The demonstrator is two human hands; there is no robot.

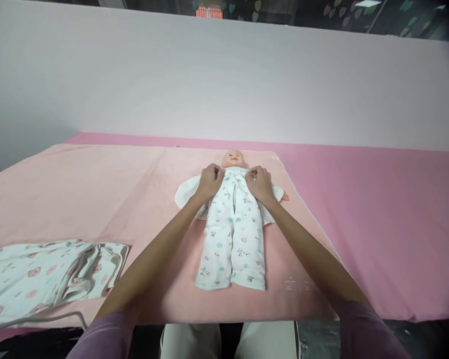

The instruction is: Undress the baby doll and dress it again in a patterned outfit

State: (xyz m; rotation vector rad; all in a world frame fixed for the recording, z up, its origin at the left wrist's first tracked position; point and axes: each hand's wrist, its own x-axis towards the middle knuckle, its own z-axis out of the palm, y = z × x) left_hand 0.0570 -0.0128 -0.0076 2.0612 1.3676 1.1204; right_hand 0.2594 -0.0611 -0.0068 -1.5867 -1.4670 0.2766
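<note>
A baby doll (233, 159) lies face up on a peach blanket (142, 189), its head toward the wall. White printed trousers (243, 239) are spread over its front, waistband near the doll's neck and legs pointing toward me. Under them a white top (188, 192) shows at both sides, and one small doll hand sticks out of the right sleeve. My left hand (211, 180) pinches the trousers' waistband at its left corner. At the right corner, my right hand (259, 182) has its fingers closed on the same waistband.
A folded white printed cloth (41, 279) lies at the front left, with a grey cable (56, 316) across its near edge. Pink sheeting (377, 224) covers the table at the right. A pale wall (224, 80) stands behind the table.
</note>
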